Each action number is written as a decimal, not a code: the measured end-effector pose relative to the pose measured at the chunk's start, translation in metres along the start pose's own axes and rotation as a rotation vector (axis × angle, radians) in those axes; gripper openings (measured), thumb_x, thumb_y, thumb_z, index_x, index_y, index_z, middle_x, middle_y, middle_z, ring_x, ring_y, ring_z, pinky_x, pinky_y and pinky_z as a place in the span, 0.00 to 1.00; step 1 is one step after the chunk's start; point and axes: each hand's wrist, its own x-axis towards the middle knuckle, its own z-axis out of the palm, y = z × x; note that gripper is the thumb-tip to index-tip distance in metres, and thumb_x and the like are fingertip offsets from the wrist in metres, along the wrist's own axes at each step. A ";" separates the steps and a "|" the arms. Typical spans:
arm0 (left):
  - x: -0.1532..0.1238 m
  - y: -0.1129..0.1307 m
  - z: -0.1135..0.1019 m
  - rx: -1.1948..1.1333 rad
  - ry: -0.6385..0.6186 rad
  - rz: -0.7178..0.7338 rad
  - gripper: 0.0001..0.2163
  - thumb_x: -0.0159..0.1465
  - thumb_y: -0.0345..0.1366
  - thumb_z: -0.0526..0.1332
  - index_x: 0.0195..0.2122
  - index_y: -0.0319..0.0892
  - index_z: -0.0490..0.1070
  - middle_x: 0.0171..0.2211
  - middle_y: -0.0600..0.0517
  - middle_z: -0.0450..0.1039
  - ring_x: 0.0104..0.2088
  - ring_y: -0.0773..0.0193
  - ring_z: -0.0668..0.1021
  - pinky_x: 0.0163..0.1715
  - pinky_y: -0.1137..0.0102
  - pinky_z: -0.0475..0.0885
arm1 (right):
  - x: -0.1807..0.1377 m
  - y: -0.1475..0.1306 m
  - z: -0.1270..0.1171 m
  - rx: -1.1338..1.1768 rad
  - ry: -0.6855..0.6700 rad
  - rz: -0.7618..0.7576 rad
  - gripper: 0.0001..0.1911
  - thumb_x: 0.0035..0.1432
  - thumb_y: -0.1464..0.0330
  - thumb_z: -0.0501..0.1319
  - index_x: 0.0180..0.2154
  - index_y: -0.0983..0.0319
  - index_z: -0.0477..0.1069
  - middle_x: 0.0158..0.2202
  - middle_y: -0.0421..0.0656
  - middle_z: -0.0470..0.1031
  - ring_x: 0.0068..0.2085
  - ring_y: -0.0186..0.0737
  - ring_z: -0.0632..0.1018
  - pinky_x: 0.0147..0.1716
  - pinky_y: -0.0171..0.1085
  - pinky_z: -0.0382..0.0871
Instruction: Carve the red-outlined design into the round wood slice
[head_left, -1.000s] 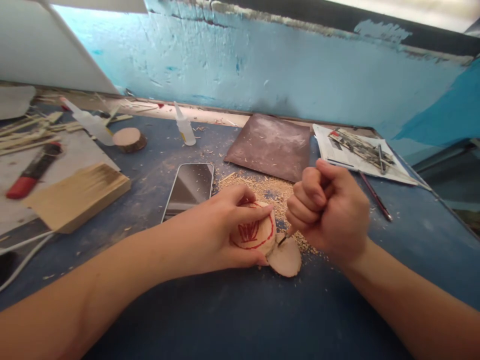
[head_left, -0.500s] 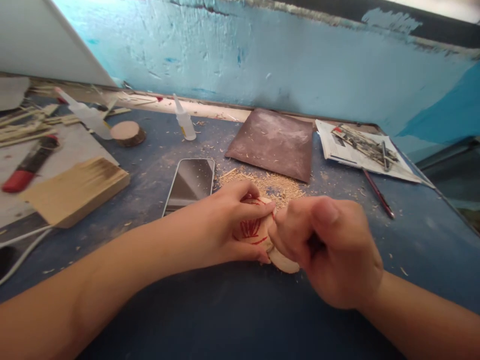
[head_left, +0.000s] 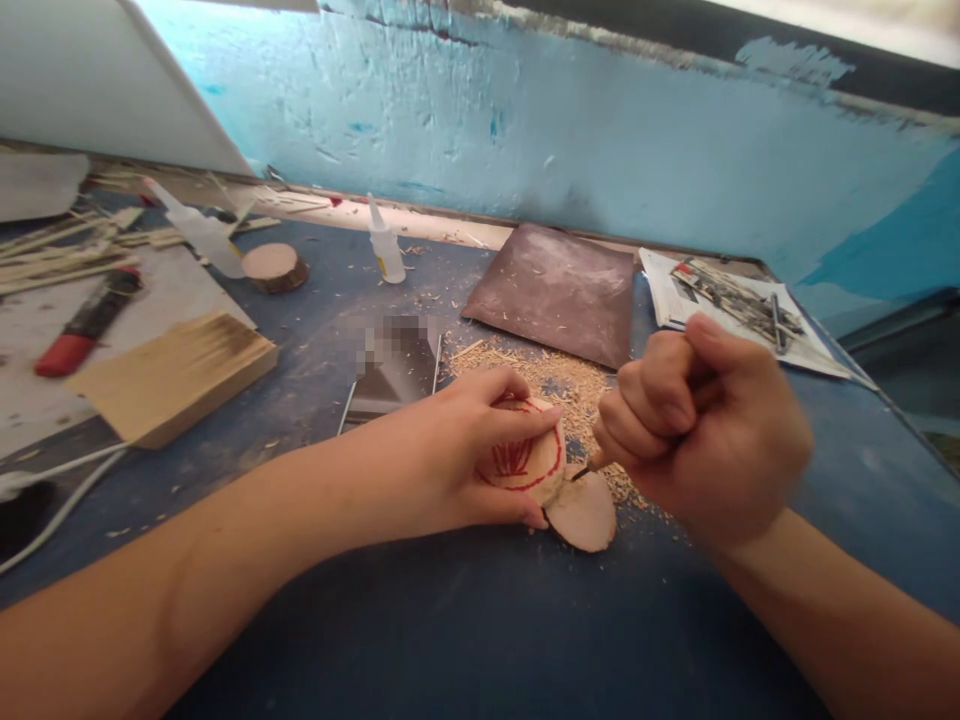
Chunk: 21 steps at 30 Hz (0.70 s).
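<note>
My left hand [head_left: 480, 440] is closed around a round wood slice [head_left: 553, 470] with red lines drawn on its face, thumb and fingers gripping its edge. A second, paler wood slice [head_left: 586, 518] with bark on its rim lies against its right side, flat on the table. My right hand [head_left: 697, 430] makes a fist to the right of both slices. From the bottom of that fist pokes the thin dark tip of a carving tool [head_left: 579, 474], over the paler slice; its handle is hidden inside the fingers.
Wood shavings [head_left: 577, 400] lie behind the slices, near a brown sheet [head_left: 559, 295]. A phone [head_left: 390, 385] rests beside my left forearm. Farther left are a wood block [head_left: 176, 375], a red-and-black tool [head_left: 90, 320], a small log slice [head_left: 274, 268] and a glue bottle [head_left: 386, 250].
My right hand has drawn back up and to the right from the marked slice, and the tool's tip now shows. My left hand keeps its hold. The camera view has shifted slightly.
</note>
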 end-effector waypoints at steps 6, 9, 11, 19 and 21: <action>0.002 0.000 0.000 -0.015 -0.002 -0.016 0.32 0.65 0.45 0.82 0.70 0.48 0.80 0.64 0.41 0.72 0.64 0.46 0.79 0.69 0.52 0.75 | -0.013 -0.006 0.009 -0.108 -0.147 -0.067 0.35 0.77 0.55 0.61 0.18 0.60 0.59 0.16 0.36 0.51 0.17 0.31 0.59 0.19 0.37 0.57; 0.005 0.000 -0.001 -0.011 -0.009 -0.020 0.29 0.64 0.46 0.83 0.65 0.49 0.83 0.63 0.42 0.72 0.62 0.45 0.80 0.70 0.51 0.75 | -0.017 0.000 0.012 -0.141 -0.159 -0.121 0.35 0.78 0.54 0.60 0.18 0.60 0.61 0.16 0.37 0.54 0.18 0.32 0.61 0.19 0.38 0.57; 0.007 0.002 -0.003 -0.032 -0.033 -0.031 0.24 0.64 0.48 0.82 0.60 0.51 0.86 0.63 0.43 0.72 0.62 0.44 0.79 0.69 0.49 0.75 | -0.019 0.003 0.015 -0.182 -0.147 -0.132 0.36 0.80 0.55 0.61 0.17 0.60 0.63 0.16 0.37 0.55 0.18 0.32 0.61 0.20 0.39 0.60; 0.008 0.001 -0.006 -0.070 -0.068 0.004 0.16 0.68 0.54 0.77 0.53 0.55 0.87 0.61 0.45 0.71 0.62 0.43 0.77 0.67 0.48 0.77 | -0.007 0.022 0.024 -0.112 -0.025 -0.187 0.35 0.78 0.54 0.64 0.18 0.59 0.64 0.16 0.36 0.56 0.19 0.32 0.61 0.20 0.40 0.54; 0.007 0.000 -0.006 -0.073 -0.060 0.020 0.14 0.69 0.54 0.77 0.51 0.55 0.87 0.61 0.46 0.72 0.60 0.45 0.78 0.64 0.50 0.79 | -0.002 0.027 0.022 -0.115 -0.063 -0.139 0.33 0.78 0.55 0.64 0.19 0.59 0.66 0.17 0.36 0.59 0.18 0.32 0.58 0.19 0.39 0.50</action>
